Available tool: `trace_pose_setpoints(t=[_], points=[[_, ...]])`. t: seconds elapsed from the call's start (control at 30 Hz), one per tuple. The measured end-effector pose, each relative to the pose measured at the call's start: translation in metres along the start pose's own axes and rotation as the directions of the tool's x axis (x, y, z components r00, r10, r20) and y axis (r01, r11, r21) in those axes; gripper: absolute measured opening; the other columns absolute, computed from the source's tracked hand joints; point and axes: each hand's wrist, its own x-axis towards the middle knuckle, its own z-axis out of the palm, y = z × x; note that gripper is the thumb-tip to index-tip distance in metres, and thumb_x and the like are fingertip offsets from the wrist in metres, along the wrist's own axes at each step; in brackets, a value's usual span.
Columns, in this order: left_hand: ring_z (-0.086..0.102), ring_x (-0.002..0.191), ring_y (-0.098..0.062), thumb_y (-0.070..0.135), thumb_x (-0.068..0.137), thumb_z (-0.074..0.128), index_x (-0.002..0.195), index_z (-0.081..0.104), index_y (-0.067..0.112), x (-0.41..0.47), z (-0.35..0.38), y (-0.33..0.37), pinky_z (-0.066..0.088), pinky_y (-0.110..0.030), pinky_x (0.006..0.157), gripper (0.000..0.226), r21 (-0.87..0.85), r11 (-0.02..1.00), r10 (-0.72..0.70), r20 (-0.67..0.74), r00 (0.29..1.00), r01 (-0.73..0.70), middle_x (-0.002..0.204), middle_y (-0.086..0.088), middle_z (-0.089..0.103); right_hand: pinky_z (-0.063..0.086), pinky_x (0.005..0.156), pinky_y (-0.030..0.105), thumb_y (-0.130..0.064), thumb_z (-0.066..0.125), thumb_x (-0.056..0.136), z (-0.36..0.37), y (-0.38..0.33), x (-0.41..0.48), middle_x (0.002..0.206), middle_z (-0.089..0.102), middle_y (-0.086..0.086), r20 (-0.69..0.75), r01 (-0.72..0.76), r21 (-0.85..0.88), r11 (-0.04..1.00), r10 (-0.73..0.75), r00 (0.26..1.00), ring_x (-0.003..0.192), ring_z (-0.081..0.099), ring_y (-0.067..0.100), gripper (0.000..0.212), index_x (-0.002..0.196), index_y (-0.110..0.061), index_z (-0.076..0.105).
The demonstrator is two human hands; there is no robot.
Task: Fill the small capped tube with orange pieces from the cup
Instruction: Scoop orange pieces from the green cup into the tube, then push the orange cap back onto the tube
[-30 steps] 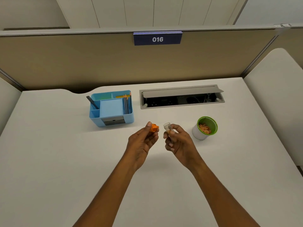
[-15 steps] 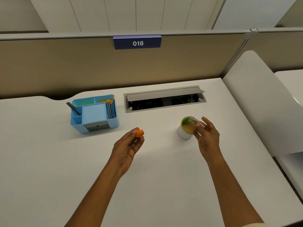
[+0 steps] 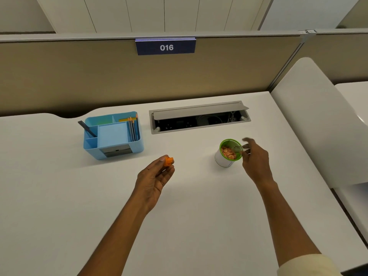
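Observation:
A white cup with a green rim (image 3: 224, 160) stands on the white desk (image 3: 99, 196), right of centre, and holds several orange pieces (image 3: 228, 152). My right hand (image 3: 255, 162) holds the small clear tube (image 3: 239, 149) tilted, its open mouth dipped into the cup from the right. My left hand (image 3: 155, 176) hovers left of the cup, palm up, pinching the tube's orange cap (image 3: 168, 161) between thumb and fingers.
A blue desk organiser (image 3: 113, 135) with pencils and a pen sits at the back left. An open grey cable hatch (image 3: 199, 118) lies behind the cup. A beige partition rises at the desk's far edge, and a white divider (image 3: 318, 120) borders the right side.
My right hand carried the open tube from beside the left hand over to the cup and pushed its mouth in among the pieces. The left hand keeps the cap.

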Motion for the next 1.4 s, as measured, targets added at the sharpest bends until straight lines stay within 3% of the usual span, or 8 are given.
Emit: trace_pose_setpoints(t=[0.3, 0.47, 0.53, 0.6, 0.73, 0.87, 1.03, 1.4], points=[[0.081, 0.093, -0.024, 0.01, 0.097, 0.068, 0.104, 0.08, 0.005, 0.001, -0.002, 0.002, 0.066, -0.031, 0.073, 0.015, 0.005, 1.0, 0.006, -0.004, 1.0, -0.006, 0.106, -0.018, 0.082, 0.059, 0.081, 0.042, 0.013, 0.064, 0.085, 0.004, 0.001, -0.004, 0.105, 0.073, 0.017, -0.066, 0.036, -0.003, 0.999, -0.036, 0.997, 0.09, 0.071, 0.032, 0.036, 0.116, -0.005, 0.066], [0.081, 0.092, -0.022, 0.012, 0.095, 0.07, 0.105, 0.08, 0.007, -0.001, -0.002, 0.004, 0.066, -0.031, 0.074, 0.015, 0.021, 1.0, 0.022, -0.016, 1.0, -0.022, 0.107, -0.017, 0.082, 0.053, 0.081, 0.015, 0.008, 0.068, 0.084, 0.008, 0.003, -0.007, 0.096, 0.074, 0.006, -0.137, -0.125, 0.235, 0.964, 0.161, 0.977, 0.089, 0.073, 0.027, 0.027, 0.104, -0.009, 0.073], [0.081, 0.091, -0.021, 0.012, 0.094, 0.07, 0.104, 0.08, 0.007, -0.003, -0.001, 0.005, 0.066, -0.031, 0.074, 0.015, 0.021, 0.999, 0.031, -0.021, 0.999, -0.03, 0.107, -0.017, 0.082, 0.057, 0.087, 0.025, 0.002, 0.071, 0.084, 0.01, -0.001, -0.012, 0.099, 0.074, 0.005, -0.092, -0.272, 0.521, 0.809, 0.37, 0.924, 0.094, 0.072, 0.023, 0.026, 0.106, -0.012, 0.072], [0.081, 0.092, -0.021, 0.012, 0.094, 0.07, 0.104, 0.08, 0.007, -0.005, -0.001, 0.007, 0.066, -0.03, 0.074, 0.015, 0.024, 0.999, 0.043, -0.02, 0.999, -0.042, 0.108, -0.017, 0.082, 0.06, 0.087, 0.034, 0.003, 0.072, 0.086, 0.013, -0.018, -0.02, 0.108, 0.073, 0.013, 0.101, -0.349, 0.811, 0.469, 0.475, 0.874, 0.104, 0.071, 0.026, 0.025, 0.107, -0.01, 0.071], [0.08, 0.098, -0.024, 0.017, 0.087, 0.076, 0.112, 0.078, 0.007, -0.011, -0.002, 0.015, 0.065, -0.03, 0.076, 0.027, 0.056, 0.997, 0.06, 0.003, 0.998, -0.06, 0.113, -0.016, 0.081, 0.06, 0.083, 0.027, 0.005, 0.069, 0.088, 0.023, -0.067, -0.041, 0.11, 0.074, 0.014, 0.344, -0.406, 0.904, 0.137, 0.332, 0.878, 0.104, 0.073, 0.024, 0.019, 0.102, -0.008, 0.073], [0.079, 0.103, -0.024, 0.021, 0.08, 0.079, 0.102, 0.084, 0.016, -0.017, -0.005, 0.023, 0.064, -0.028, 0.077, 0.023, 0.13, 0.984, 0.117, 0.017, 0.993, -0.118, 0.113, -0.011, 0.082, 0.061, 0.086, 0.031, 0.005, 0.069, 0.088, 0.037, -0.121, -0.057, 0.103, 0.078, 0.009, 0.372, -0.393, 0.891, 0.226, 0.132, 0.919, 0.098, 0.073, 0.025, 0.021, 0.104, -0.009, 0.073], [0.079, 0.103, -0.024, 0.027, 0.074, 0.082, 0.1, 0.085, 0.019, -0.026, -0.01, 0.037, 0.064, -0.029, 0.08, 0.027, 0.218, 0.953, 0.21, 0.018, 0.977, -0.209, 0.11, -0.009, 0.083, 0.06, 0.085, 0.026, -0.003, 0.076, 0.087, 0.047, -0.165, -0.067, 0.109, 0.078, 0.004, 0.272, -0.164, 0.784, 0.599, -0.094, 0.958, 0.099, 0.074, 0.019, 0.026, 0.111, -0.012, 0.075], [0.08, 0.099, -0.023, 0.03, 0.073, 0.08, 0.097, 0.085, 0.021, -0.038, -0.021, 0.05, 0.064, -0.026, 0.076, 0.025, 0.239, 0.934, 0.277, -0.023, 0.96, -0.264, 0.102, -0.008, 0.084, 0.06, 0.093, 0.035, -0.007, 0.075, 0.088, 0.049, -0.184, -0.068, 0.113, 0.076, 0.007, 0.251, 0.0, 0.694, 0.72, -0.243, 0.937, 0.103, 0.071, 0.022, 0.028, 0.116, -0.009, 0.072]])
